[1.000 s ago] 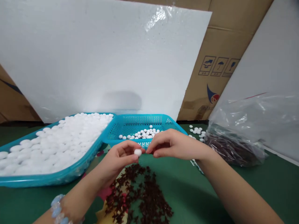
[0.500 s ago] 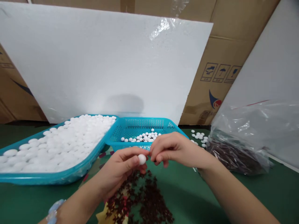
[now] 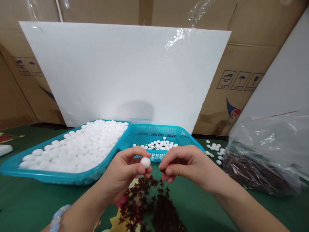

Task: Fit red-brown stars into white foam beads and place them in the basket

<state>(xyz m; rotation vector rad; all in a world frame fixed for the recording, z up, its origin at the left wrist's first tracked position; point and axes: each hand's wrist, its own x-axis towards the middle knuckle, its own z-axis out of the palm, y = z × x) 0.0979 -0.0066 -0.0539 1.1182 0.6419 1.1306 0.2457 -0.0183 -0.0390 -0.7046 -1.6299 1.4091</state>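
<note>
While the left hand point(image 3: 123, 172) pinches a smooth, white, rounded ball point(image 3: 145, 162) between thumb and fingertips, the right hand point(image 3: 188, 166) hangs just beside it, fingers curled toward the thumb; whether they grip anything, I cannot tell. Dark brown, star-shaped pieces point(image 3: 165, 207) lie heaped below.

Hiding anything pinched in the right hand point(image 3: 191, 166). Covering a bit of the blue basket point(image 3: 156, 130) with the left hand point(image 3: 125, 169). Cutting off the plastic bag point(image 3: 272, 145) and bracelet point(image 3: 58, 216) at the edges. Blurring brown star pieces point(image 3: 166, 212) together.
</note>
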